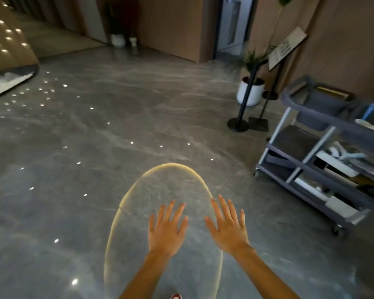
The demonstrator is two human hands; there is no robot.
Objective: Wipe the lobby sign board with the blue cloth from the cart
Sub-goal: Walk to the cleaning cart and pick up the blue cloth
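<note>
Hovering empty — left hand (166,230), right hand (229,227).

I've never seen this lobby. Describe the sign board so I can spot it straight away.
Look to the right wall, just beyond the grey cart. Next to the white plant pot stand thin black poles on floor bases, and the sign board sits on top of them. It is the only pale, flat, tilted panel there, with dark print too blurred to read.

The sign board (287,48) was a pale tilted panel with dark, unreadable lettering on a black stand, just behind the grey 3-shelf cart (324,147). A blue item (370,111), perhaps the cloth, showed blurred on the cart's top shelf.
</note>
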